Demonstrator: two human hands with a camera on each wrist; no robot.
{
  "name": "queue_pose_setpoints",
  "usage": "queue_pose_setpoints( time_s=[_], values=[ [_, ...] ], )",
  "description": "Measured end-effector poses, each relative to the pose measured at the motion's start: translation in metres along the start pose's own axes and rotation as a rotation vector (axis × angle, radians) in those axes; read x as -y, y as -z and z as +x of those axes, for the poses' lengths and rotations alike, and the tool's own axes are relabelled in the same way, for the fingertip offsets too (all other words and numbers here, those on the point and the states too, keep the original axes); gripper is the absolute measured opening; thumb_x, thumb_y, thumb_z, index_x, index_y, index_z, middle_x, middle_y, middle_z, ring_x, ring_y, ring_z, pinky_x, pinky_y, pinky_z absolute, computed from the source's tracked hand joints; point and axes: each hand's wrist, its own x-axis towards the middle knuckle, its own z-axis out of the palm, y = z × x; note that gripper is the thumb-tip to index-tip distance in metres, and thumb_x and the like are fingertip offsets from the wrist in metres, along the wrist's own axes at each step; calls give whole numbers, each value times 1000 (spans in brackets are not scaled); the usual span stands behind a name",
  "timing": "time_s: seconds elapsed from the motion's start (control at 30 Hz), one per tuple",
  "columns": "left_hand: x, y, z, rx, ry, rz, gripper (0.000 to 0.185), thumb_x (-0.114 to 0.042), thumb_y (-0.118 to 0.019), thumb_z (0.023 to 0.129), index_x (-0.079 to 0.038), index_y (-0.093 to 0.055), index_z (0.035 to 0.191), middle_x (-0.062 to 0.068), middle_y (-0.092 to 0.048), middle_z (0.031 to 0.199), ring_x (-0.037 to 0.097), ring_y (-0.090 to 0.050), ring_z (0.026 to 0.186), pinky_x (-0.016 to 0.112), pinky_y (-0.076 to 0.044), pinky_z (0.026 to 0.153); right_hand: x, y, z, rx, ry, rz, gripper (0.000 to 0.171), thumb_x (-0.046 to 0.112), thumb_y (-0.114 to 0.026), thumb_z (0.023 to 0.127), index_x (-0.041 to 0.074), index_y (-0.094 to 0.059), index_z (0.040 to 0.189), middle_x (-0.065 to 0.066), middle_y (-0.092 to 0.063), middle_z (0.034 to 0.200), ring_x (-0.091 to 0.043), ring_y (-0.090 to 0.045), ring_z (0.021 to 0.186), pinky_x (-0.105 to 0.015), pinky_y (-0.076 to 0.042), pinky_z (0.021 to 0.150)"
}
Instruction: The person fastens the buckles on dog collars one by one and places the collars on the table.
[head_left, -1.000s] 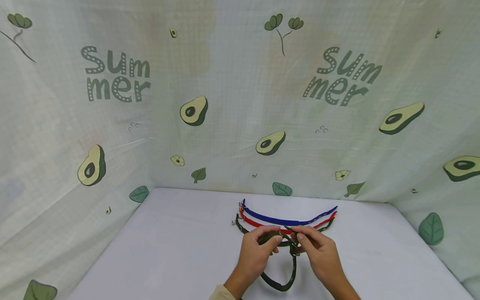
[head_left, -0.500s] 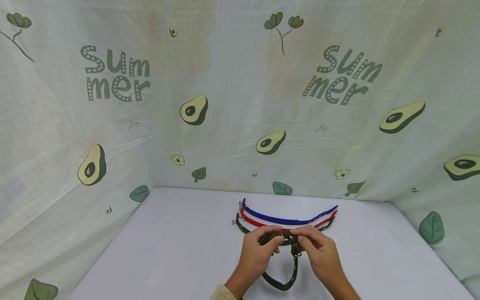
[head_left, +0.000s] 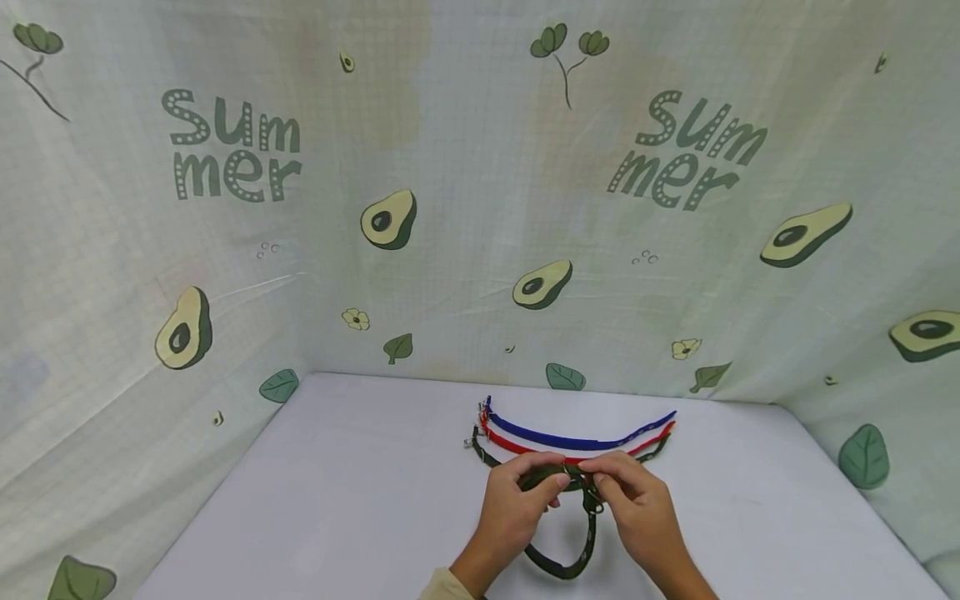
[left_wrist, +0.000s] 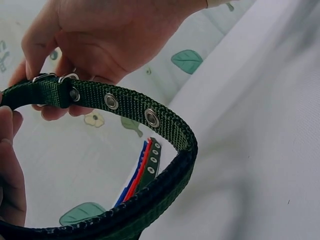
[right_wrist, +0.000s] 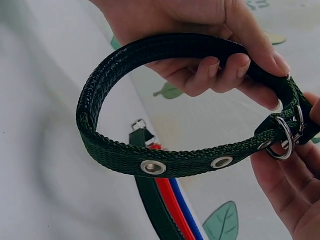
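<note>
Both hands hold a dark green webbing collar [head_left: 581,546] bent into a loop above the white table [head_left: 337,500]. My left hand [head_left: 553,481] pinches the strap beside the buckle, fingers curled. My right hand [head_left: 600,483] grips the strap on the other side, where a metal ring [head_left: 592,502] hangs. In the left wrist view the left hand [left_wrist: 45,92] pinches the collar [left_wrist: 145,115] at its eyelets. The right wrist view has the right hand [right_wrist: 235,62] curled round the collar [right_wrist: 125,155], with the metal ring [right_wrist: 282,137] by the left hand's fingers [right_wrist: 280,190].
Behind the hands three more collars lie side by side on the table: a blue collar [head_left: 570,439], a red collar [head_left: 513,446] and another dark green collar [head_left: 483,456]. Avocado-print cloth walls [head_left: 450,250] close off the table at the back and both sides.
The two hands have drawn slightly closer together at the buckle. The loop hangs much as before and the three collars on the table have not moved.
</note>
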Motion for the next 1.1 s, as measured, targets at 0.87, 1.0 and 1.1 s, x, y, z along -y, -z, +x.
queue_pose_setpoints(
  time_s=[0.87,1.0,1.1],
  values=[
    [5,2,2,26,-8,11,23,-21,-74,92,-10,-73,112,1,-72,96,13,-67,72,25,-56,67,1,-6,-2,6,-14,-165,35,-8,-62,94,22,-77,105,7,-68,98,-11,-59,85,-23,-52,64],
    [4,3,2,8,19,-5,23,-22,-73,92,-10,-72,112,1,-72,96,16,-68,73,27,-57,67,2,-7,-3,17,-88,-163,30,-2,-64,95,19,-74,113,5,-68,104,-10,-62,88,-22,-54,69],
    [3,4,4,-18,35,-21,23,-22,-74,92,-10,-71,112,2,-72,94,20,-68,73,29,-57,67,4,-8,-4,29,-173,-154,28,7,-66,97,16,-68,123,-1,-68,108,-12,-64,93,-23,-55,76]
  ],
)
